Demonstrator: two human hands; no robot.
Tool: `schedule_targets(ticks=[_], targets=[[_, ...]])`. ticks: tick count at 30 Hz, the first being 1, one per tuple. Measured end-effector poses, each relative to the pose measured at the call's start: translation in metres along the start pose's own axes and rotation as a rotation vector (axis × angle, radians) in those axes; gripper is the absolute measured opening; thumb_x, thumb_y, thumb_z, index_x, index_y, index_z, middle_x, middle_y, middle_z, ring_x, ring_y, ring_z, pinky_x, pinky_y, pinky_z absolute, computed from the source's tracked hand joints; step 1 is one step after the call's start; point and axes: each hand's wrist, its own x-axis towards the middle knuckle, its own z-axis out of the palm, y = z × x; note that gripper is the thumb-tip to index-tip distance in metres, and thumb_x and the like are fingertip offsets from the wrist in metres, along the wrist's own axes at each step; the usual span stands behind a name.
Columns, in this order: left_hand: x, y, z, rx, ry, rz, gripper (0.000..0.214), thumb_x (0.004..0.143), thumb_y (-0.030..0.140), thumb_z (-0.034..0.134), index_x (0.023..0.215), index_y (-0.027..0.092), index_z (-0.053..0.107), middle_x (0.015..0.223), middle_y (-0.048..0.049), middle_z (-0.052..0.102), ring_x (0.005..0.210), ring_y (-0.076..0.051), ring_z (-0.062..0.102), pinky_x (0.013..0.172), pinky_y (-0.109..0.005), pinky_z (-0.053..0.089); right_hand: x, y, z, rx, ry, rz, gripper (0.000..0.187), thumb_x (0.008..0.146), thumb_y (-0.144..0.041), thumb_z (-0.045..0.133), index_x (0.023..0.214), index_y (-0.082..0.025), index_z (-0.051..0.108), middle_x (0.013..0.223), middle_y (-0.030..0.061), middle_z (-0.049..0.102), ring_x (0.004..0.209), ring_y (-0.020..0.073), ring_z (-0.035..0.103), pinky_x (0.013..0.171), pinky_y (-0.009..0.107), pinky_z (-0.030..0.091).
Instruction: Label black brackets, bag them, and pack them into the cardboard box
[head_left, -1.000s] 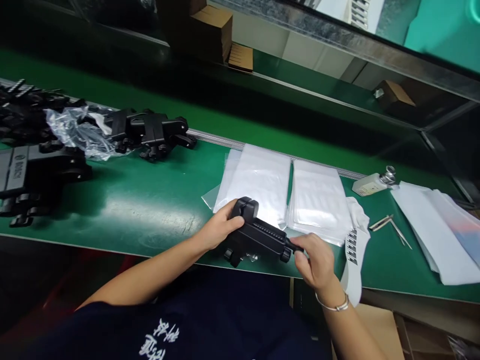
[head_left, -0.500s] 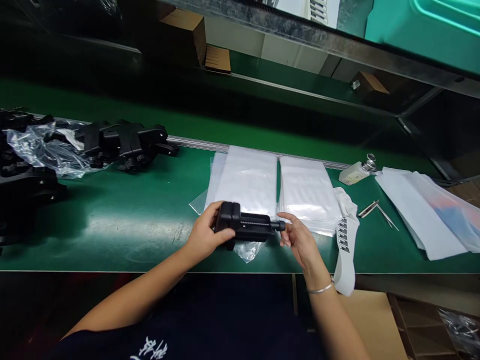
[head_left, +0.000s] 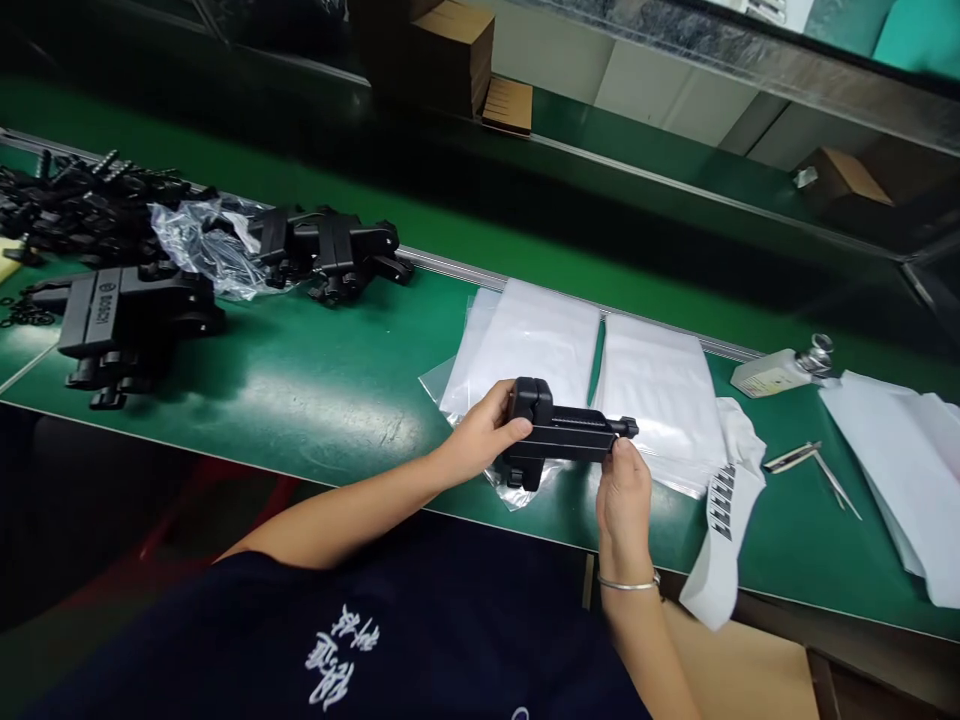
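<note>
A black clamp-like device (head_left: 574,437) with a long screw body and a knob at its right end is held above the front of the bench. My left hand (head_left: 484,435) grips its thick left end, thumb on the near side. At the other end, my right hand (head_left: 625,488) pinches the body just below the knob (head_left: 628,427). Behind and below it lie two stacks of clear plastic bags, the left stack (head_left: 540,335) and the right stack (head_left: 660,385). A strip of white labels (head_left: 724,510) hangs over the bench edge beside my right hand.
More black clamp devices (head_left: 127,320) sit at the left, with a crumpled clear bag (head_left: 217,240) and a heap of black parts (head_left: 82,200). To the right are a bottle with a metal top (head_left: 776,372), tweezers (head_left: 795,455) and white sheets (head_left: 900,470). A metal-edged shelf (head_left: 825,65) overhangs the back.
The view has swung left, showing more of the left bench. The device has turned to show its flat side, and my right hand has gone from beside the knob to pinching the body's end.
</note>
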Motion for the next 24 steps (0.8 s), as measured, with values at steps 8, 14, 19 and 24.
schedule_targets(ticks=[8, 14, 19, 24], targets=[[-0.004, 0.000, -0.002, 0.109, -0.037, 0.020, 0.063, 0.075, 0.057, 0.071, 0.121, 0.018, 0.052, 0.110, -0.0088, 0.064, 0.106, -0.026, 0.059, 0.090, -0.035, 0.045, 0.011, 0.014, -0.007, 0.021, -0.012, -0.012, 0.030, 0.082, -0.047, 0.066, 0.088, -0.018, 0.066, 0.085, 0.0032, 0.068, 0.082, 0.0173, 0.062, 0.084, 0.035, 0.047], [0.007, 0.005, -0.009, -0.059, 0.135, -0.037, 0.056, 0.070, 0.059, 0.074, 0.104, 0.016, 0.062, 0.097, -0.0066, 0.069, 0.097, -0.025, 0.064, 0.085, -0.033, 0.048, 0.003, -0.002, 0.001, -0.174, -0.154, -0.069, 0.049, 0.096, -0.054, 0.040, 0.083, -0.018, 0.069, 0.086, 0.0072, 0.069, 0.089, 0.0233, 0.064, 0.090, 0.045, 0.047], [0.026, 0.007, -0.017, -0.524, 0.420, -0.268, 0.042, 0.075, 0.054, 0.071, 0.089, 0.015, 0.065, 0.074, -0.0024, 0.070, 0.080, -0.021, 0.069, 0.074, -0.030, 0.054, -0.029, -0.022, 0.022, -0.494, -0.441, -0.500, 0.033, 0.097, -0.045, 0.044, 0.108, -0.032, 0.072, 0.111, 0.0054, 0.068, 0.108, 0.0257, 0.061, 0.114, 0.060, 0.020], [0.025, 0.009, -0.014, -0.613, 0.429, -0.330, 0.034, 0.083, 0.048, 0.065, 0.091, 0.016, 0.065, 0.078, -0.0030, 0.073, 0.081, -0.021, 0.070, 0.077, -0.032, 0.056, -0.041, -0.027, 0.033, -0.547, -0.426, -0.672, 0.027, 0.095, -0.033, 0.051, 0.117, -0.038, 0.066, 0.117, 0.0032, 0.067, 0.112, 0.0254, 0.060, 0.116, 0.061, 0.019]])
